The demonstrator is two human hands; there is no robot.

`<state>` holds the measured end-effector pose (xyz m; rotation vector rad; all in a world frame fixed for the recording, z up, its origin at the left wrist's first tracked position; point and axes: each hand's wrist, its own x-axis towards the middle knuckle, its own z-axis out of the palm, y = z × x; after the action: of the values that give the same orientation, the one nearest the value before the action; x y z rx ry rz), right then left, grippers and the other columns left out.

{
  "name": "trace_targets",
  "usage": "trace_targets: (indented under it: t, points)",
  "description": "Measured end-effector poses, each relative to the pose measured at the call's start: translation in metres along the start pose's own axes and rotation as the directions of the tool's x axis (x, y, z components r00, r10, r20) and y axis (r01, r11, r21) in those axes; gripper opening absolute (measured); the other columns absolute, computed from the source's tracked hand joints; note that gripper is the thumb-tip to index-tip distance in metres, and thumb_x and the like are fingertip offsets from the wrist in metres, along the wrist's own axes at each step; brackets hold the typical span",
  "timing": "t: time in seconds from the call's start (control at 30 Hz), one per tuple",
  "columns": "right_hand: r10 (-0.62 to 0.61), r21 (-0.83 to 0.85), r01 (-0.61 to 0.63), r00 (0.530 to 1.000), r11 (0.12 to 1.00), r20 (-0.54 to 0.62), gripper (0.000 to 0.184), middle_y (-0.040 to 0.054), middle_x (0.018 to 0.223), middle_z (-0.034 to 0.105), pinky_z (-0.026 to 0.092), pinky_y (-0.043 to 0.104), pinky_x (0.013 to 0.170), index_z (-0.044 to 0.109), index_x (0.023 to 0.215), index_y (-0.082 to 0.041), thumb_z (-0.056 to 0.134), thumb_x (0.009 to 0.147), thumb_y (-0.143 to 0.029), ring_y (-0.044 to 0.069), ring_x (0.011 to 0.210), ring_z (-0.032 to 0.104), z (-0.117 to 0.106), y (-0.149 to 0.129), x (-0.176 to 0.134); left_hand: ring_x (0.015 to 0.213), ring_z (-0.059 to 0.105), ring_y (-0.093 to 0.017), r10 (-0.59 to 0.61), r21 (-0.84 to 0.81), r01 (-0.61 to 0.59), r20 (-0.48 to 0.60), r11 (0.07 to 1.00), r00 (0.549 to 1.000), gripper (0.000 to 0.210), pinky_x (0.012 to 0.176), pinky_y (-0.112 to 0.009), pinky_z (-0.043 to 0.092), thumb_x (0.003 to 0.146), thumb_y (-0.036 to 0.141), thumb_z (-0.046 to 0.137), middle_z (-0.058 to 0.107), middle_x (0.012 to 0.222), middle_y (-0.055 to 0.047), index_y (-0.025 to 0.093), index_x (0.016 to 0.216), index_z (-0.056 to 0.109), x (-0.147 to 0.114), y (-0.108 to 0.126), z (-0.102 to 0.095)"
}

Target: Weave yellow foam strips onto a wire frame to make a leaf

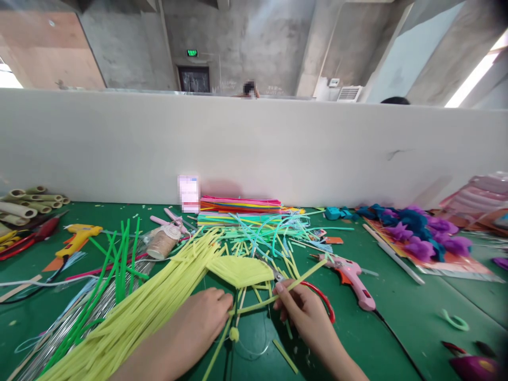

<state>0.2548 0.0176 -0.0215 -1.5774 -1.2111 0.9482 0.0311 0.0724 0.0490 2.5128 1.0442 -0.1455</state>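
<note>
A long yellow pipe cleaner (257,306) runs between my two hands above the green table. My left hand (210,316) has its fingers curled in, closed on the strip's left end. My right hand (304,312) pinches the same strip between thumb and fingers, and its free end points up to the right. Just beyond lies a yellow fan-shaped piece (241,271) made of pipe cleaners laid side by side. A small yellow ball (234,334) sits below my left fingertips. Red-handled scissors (324,300) lie partly hidden behind my right hand.
A thick bundle of yellow pipe cleaners (146,301) spreads along my left arm. A pink glue gun (353,278) lies to the right, and a yellow glue gun (77,241) to the left. Beyond are coloured strips (242,219), a twine spool (163,242) and purple flowers (420,246).
</note>
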Motion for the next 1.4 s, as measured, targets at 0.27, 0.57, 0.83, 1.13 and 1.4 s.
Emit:
trace_targets:
  t: [0.27, 0.57, 0.83, 1.13, 1.4]
  points:
    - [-0.031, -0.022, 0.032, 0.998, 0.999, 0.053, 0.039, 0.004, 0.076, 0.067, 0.046, 0.026, 0.055, 0.06, 0.08, -0.018, 0.051, 0.085, -0.056, 0.016, 0.058, 0.061, 0.004, 0.006, 0.001, 0.088, 0.051, -0.021, 0.144, 0.121, -0.123, -0.184, 0.985, 0.972, 0.025, 0.078, -0.033, 0.04, 0.09, 0.009, 0.036, 0.058, 0.091, -0.006, 0.017, 0.084, 0.059, 0.008, -0.032, 0.016]
    - [-0.059, -0.035, 0.061, 0.997, 0.998, 0.04, 0.031, 0.0037, 0.076, 0.066, 0.047, 0.027, 0.058, 0.061, 0.09, -0.02, 0.052, 0.087, -0.05, 0.018, 0.061, 0.062, 0.002, -0.002, -0.002, 0.093, 0.053, -0.024, 0.074, 0.24, -0.021, -0.214, 0.97, 0.974, 0.038, 0.086, -0.039, 0.04, 0.086, 0.0, 0.028, 0.061, 0.099, -0.011, 0.017, 0.101, 0.059, 0.01, -0.027, 0.041]
    - [-0.048, 0.009, 0.051, 0.984, 0.999, -0.169, 0.037, 0.0018, 0.069, 0.06, 0.044, 0.025, 0.054, 0.057, 0.092, -0.02, 0.048, 0.088, -0.055, 0.017, 0.059, 0.057, -0.002, 0.003, 0.0, 0.094, 0.055, -0.022, 0.204, -0.084, -0.217, -0.144, 0.972, 0.968, 0.031, 0.086, -0.032, 0.042, 0.096, 0.023, 0.033, 0.06, 0.107, -0.009, 0.022, 0.119, 0.054, -0.008, -0.009, 0.045]
    - [-0.17, -0.204, 0.127, 0.963, 0.971, -0.21, 0.034, 0.0082, 0.09, 0.068, 0.05, 0.028, 0.071, 0.061, 0.093, -0.02, 0.044, 0.092, -0.05, 0.022, 0.081, 0.064, -0.003, 0.003, -0.003, 0.088, 0.061, -0.017, 0.096, -0.449, -0.276, -0.384, 0.85, 0.918, 0.021, 0.08, -0.024, 0.045, 0.093, 0.032, 0.048, 0.069, 0.093, -0.003, 0.023, 0.098, 0.067, -0.002, -0.022, 0.062]
    - [-0.492, -0.506, 0.439, 0.87, 0.742, 0.034, 0.023, 0.0109, 0.106, 0.063, 0.048, 0.035, 0.088, 0.058, 0.107, -0.022, 0.038, 0.096, -0.025, 0.024, 0.101, 0.059, 0.014, -0.001, -0.011, 0.078, 0.064, -0.016, -0.214, -0.702, -0.256, -0.506, 0.664, 0.836, 0.024, 0.072, -0.022, 0.049, 0.089, 0.037, 0.055, 0.069, 0.081, -0.002, 0.02, 0.083, 0.07, 0.01, -0.036, 0.069]
